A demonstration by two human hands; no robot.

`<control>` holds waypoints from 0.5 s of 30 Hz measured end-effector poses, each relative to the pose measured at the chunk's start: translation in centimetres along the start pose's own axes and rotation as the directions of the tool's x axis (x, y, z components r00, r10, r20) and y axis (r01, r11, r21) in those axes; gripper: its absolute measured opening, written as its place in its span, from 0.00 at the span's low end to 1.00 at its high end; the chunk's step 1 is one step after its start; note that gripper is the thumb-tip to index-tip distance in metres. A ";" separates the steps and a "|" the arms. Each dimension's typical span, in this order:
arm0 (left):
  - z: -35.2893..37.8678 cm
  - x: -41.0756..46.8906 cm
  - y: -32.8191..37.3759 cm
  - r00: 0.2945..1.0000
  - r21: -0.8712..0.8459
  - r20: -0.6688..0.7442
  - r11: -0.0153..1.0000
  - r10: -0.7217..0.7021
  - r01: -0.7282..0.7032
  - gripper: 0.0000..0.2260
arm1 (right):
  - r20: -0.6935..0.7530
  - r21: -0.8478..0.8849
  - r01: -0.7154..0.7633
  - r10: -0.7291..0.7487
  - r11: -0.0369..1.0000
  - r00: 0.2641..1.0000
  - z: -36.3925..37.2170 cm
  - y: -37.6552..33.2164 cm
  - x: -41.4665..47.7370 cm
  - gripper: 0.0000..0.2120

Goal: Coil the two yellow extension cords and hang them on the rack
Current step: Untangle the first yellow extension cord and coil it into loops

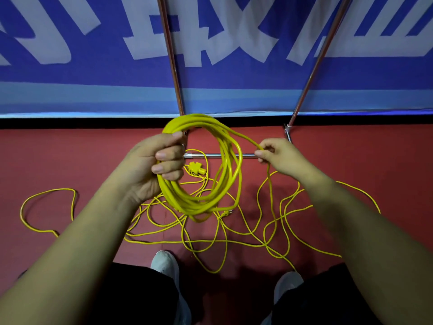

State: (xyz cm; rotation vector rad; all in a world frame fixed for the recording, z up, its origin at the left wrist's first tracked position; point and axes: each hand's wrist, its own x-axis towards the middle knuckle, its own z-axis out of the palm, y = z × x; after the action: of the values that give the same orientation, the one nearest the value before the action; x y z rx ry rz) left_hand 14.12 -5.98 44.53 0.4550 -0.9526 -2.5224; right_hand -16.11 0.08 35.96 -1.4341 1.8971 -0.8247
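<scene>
Yellow coil (187,205) sat bunched in your left hand (152,165), fingers curled round it, before the rack (172,55); your right hand (278,156) pinched the running strand (246,139). Much cord (210,241) lay tangled on the floor (70,156), so matching each loop's size and shaking out crossings looked wise.

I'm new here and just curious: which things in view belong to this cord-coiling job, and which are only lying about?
In the job: coil in the left hand, strand pinched by the right hand, loose tangled cord, socket block, metal rack.
Just there: blue banner, red floor, white shoes.
</scene>
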 end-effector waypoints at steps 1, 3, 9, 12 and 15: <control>-0.2 -0.1 0.4 1.000 -0.019 0.005 1.000 0.023 -0.023 0.08 | 0.016 0.003 -0.051 0.051 0.999 0.999 0.4 0.7 0.0 0.11; -0.8 -0.2 1.0 0.997 -0.026 -0.039 0.998 0.063 -0.064 0.09 | 0.045 0.074 -0.115 0.112 0.991 0.993 1.4 1.2 -0.2 0.11; -1.3 0.4 1.7 0.938 0.081 -0.276 0.978 0.207 -0.192 0.07 | 0.029 0.193 -0.121 0.118 0.974 0.993 4.5 -1.1 -1.2 0.08; -1.5 0.5 1.8 0.884 0.179 -0.381 0.959 0.272 -0.218 0.09 | -0.032 0.048 -0.044 0.045 0.998 0.998 4.1 -2.8 -1.6 0.06; -1.6 0.6 1.5 0.843 0.283 -0.435 0.937 0.315 -0.204 0.08 | 0.077 -0.168 0.040 -0.027 0.985 0.997 3.3 -4.5 -2.2 0.06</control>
State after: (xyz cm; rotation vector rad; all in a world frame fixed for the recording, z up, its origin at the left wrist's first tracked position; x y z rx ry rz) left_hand 14.67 -8.20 44.34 0.8999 -1.0219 -1.9279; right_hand -10.44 0.91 37.70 -1.5799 1.9298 -0.6283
